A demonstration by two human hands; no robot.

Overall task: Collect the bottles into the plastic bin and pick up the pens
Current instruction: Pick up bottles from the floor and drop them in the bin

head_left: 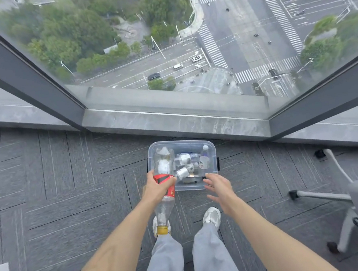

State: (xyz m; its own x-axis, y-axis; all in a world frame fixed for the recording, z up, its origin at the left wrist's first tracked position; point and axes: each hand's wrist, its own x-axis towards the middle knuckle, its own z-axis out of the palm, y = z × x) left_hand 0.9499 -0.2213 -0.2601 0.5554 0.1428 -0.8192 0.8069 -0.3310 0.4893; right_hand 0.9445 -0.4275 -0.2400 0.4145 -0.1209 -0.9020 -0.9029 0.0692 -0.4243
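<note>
Clear plastic bin (pixel 215 153) sits on the grey carpet (pixel 68 180), its far side close to the marble window sill (pixel 172 120). Inside it are several clear bottles. One white-capped bottle (pixel 204 160) leans along the right wall, another (pixel 185 158) lies across the middle, and a small one (pixel 183 172) lies nearer the front. There may be more bits at the bottom, but they are too blurred to tell.

Open carpet lies left of the bin and in front of it. An office chair (pixel 345 195) stands well apart to the right. The person's shoes (pixel 211 214) are just short of the bin's near edge.

Left hand (pixel 157 187) is wrapped round the red label of a large clear bottle (pixel 163 211). The bottle's base is over the bin's left side, and its yellow cap points back at the person. Right hand (pixel 220 188) is wide, fingers spread, holding nothing, by the bin's near-right corner. Contact with the rim can't be told.
</note>
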